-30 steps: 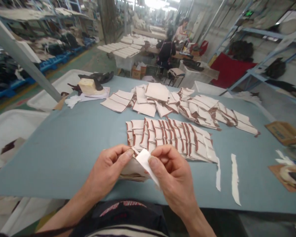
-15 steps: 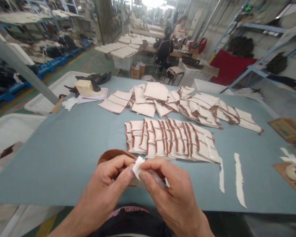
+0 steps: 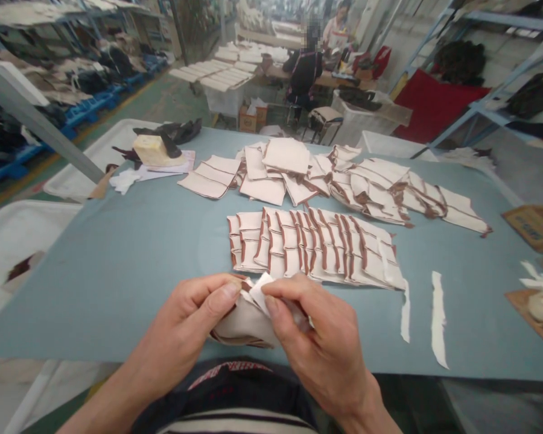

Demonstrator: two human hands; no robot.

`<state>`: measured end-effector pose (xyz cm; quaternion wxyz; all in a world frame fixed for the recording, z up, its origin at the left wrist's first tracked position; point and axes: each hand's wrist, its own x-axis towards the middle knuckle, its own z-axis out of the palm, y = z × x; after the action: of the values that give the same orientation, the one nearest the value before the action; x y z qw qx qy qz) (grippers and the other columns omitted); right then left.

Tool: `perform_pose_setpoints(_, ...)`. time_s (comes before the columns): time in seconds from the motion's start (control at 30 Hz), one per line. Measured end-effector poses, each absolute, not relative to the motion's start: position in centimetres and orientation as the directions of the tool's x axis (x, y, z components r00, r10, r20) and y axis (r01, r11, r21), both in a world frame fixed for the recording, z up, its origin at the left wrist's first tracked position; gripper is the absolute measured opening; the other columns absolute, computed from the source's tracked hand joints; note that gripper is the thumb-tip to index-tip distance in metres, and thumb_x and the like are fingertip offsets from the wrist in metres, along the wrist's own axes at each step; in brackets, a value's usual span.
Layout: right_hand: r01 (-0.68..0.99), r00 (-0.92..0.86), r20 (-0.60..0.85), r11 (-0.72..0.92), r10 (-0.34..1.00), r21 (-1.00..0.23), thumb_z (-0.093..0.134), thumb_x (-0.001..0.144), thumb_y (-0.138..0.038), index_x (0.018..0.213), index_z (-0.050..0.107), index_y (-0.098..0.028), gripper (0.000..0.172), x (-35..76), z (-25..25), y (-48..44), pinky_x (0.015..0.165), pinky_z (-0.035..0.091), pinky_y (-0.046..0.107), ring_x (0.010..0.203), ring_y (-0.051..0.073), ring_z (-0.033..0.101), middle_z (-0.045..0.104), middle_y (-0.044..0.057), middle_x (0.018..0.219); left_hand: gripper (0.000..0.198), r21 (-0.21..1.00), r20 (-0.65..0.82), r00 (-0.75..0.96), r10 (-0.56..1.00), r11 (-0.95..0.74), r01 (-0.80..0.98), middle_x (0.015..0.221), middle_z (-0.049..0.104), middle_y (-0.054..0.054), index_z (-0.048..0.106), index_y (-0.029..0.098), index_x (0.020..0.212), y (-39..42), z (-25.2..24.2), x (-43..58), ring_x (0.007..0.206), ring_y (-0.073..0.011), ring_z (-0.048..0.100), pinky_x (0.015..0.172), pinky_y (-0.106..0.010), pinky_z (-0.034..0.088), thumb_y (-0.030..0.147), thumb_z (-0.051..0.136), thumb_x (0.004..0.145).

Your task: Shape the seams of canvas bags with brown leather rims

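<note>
My left hand (image 3: 194, 316) is closed in a pinch on the edge of a cream fabric piece (image 3: 242, 325) with brown trim. This piece sags between my hands at the near side of the table. A small white strip (image 3: 260, 293) is pinched between the thumb and index finger of my right hand (image 3: 319, 322), right beside the trimmed edge. My other right fingers curl underneath, and what they touch is hidden. Just beyond my hands, an overlapping row of cream panels with brown edges (image 3: 289, 238) lies on the blue-grey table (image 3: 117, 289).
Loose cream pieces (image 3: 286, 155) are heaped toward the back. Torn white strips (image 3: 438, 319) lie at the right. A yellowish block (image 3: 150, 149) sits at the back left, near white bins (image 3: 31, 217). Co-workers (image 3: 304, 69) are at a farther table.
The fabric piece has turned, so its cream side shows below my hands and its brown part is mostly hidden. My right hand has lifted the white strip slightly, away from my left thumb.
</note>
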<state>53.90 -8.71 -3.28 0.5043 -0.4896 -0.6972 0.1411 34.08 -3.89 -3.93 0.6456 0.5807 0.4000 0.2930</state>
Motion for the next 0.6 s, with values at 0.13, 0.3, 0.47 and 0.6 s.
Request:
perform_pose_setpoints(0.13, 0.507, -0.071, 0.582, 0.531, 0.81, -0.678, 0.063, 0.106, -0.01, 0.102, 0.072, -0.019, 0.014, 54.4, -3.4, -8.8, 0.07, 0.056, 0.021, 0.072, 0.011, 0.072, 0.078, -0.001, 0.083, 0.054, 0.977, -0.206, 0.54, 0.816, 0.205, 0.063, 0.069, 0.048, 0.004, 0.067, 0.016, 0.078, -3.8, -4.0, 34.3, 0.061, -0.0112, 0.038, 0.053, -0.019, 0.035, 0.061, 0.061, 0.107)
perform_pose_setpoints(0.3, 0.452, -0.148, 0.583, 0.58, 0.798, -0.678, 0.062, 0.107, -0.012, 0.104, 0.072, -0.021, 0.014, 54.6, -3.4, -8.7, 0.064, 0.055, 0.024, 0.066, 0.013, 0.068, 0.076, 0.0, 0.08, 0.051, 0.981, -0.195, 0.544, 0.816, 0.167, 0.1, 0.075, 0.059, 0.0, 0.072, 0.015, 0.081, -3.5, -3.5, 34.4, 0.065, -0.0123, 0.046, 0.056, -0.019, 0.038, 0.057, 0.061, 0.106)
perform_pose_setpoints(0.47, 0.338, -0.138, 0.569, 0.579, 0.81, -0.742, 0.063, 0.105, -0.009, 0.107, 0.071, -0.021, 0.015, 54.5, -2.7, -9.0, 0.07, 0.058, 0.025, 0.076, 0.014, 0.073, 0.08, 0.002, 0.089, 0.051, 0.977, -0.213, 0.52, 0.827, 0.175, 0.12, 0.073, 0.059, -0.001, 0.072, 0.014, 0.079, -3.6, -3.5, 34.2, 0.065, -0.0133, 0.048, 0.056, -0.019, 0.04, 0.059, 0.063, 0.102)
perform_pose_setpoints(0.6, 0.352, -0.122, 0.495, 0.503, 0.86, -0.789, 0.061, 0.104, -0.009, 0.108, 0.073, -0.022, 0.017, 54.2, -2.2, -9.1, 0.072, 0.059, 0.023, 0.078, 0.013, 0.075, 0.082, 0.001, 0.093, 0.05, 0.979, -0.204, 0.508, 0.837, 0.168, 0.116, 0.069, 0.054, 0.001, 0.068, 0.015, 0.076, -3.7, -3.7, 34.3, 0.061, -0.0123, 0.045, 0.052, -0.019, 0.037, 0.058, 0.062, 0.101)
